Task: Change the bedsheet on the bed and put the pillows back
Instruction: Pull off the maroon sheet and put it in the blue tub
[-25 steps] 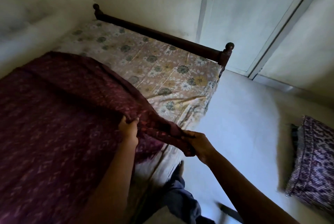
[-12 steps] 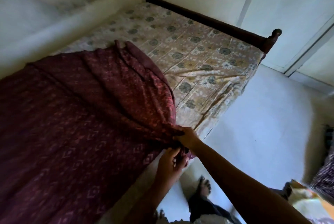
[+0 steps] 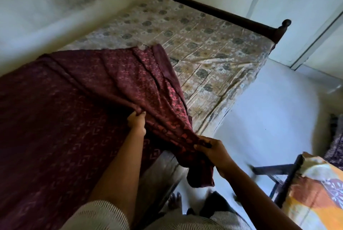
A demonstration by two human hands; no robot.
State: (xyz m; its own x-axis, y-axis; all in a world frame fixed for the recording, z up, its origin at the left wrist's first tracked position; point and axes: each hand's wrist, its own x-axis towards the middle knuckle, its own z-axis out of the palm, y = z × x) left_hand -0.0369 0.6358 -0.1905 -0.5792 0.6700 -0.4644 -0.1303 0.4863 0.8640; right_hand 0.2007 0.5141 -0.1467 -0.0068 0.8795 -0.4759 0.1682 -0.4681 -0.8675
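Left hand [image 3: 136,122]: fingers curled into a fold of the maroon bedsheet [image 3: 55,114], pinching it over the mattress.
Right hand [image 3: 213,152]: clenched round the bunched corner of the maroon bedsheet at the bed's near side edge, above the floor [image 3: 269,111]; the cloth's end hangs below the fist.
Maroon bedsheet: covers the near part of the bed, its far edge rumpled and folded back.
Floral cover [image 3: 204,44]: exposed on the far part, up to the dark wooden rail [image 3: 219,13].
Orange cloth [image 3: 315,198]: draped over a dark frame [image 3: 285,176], lower right.
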